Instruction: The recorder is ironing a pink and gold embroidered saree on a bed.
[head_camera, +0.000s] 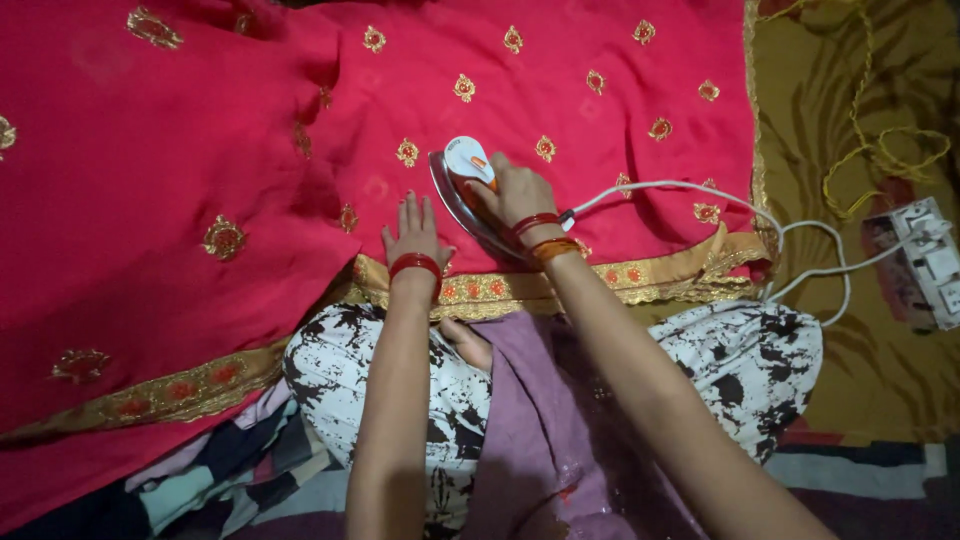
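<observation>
While gripping the handle of a white and orange electric iron on top of a pink embroidered cloth, pressing down with the right hand, fingers wrapped shut around the handle. Lying flat just to the left of the iron, palm down and fingers spread open on the cloth, holding nothing but the fabric smooth: the left hand, wearing a red bangle at the wrist. Pointing with its long axis from near right to far left, nose aimed away toward the far left, heel resting close to the gold border along the near edge of the cloth. Sitting closer to the right hand than the left, since already held by it, with the left hand near but not touching the soleplate. Trailing from the heel of the iron off to the right: a white cord, looping across a yellow-brown patterned mat toward a white power strip at the far right edge. Bunching in folds to the left, more of the same pink cloth, spreading over the lap in black and white print.
</observation>
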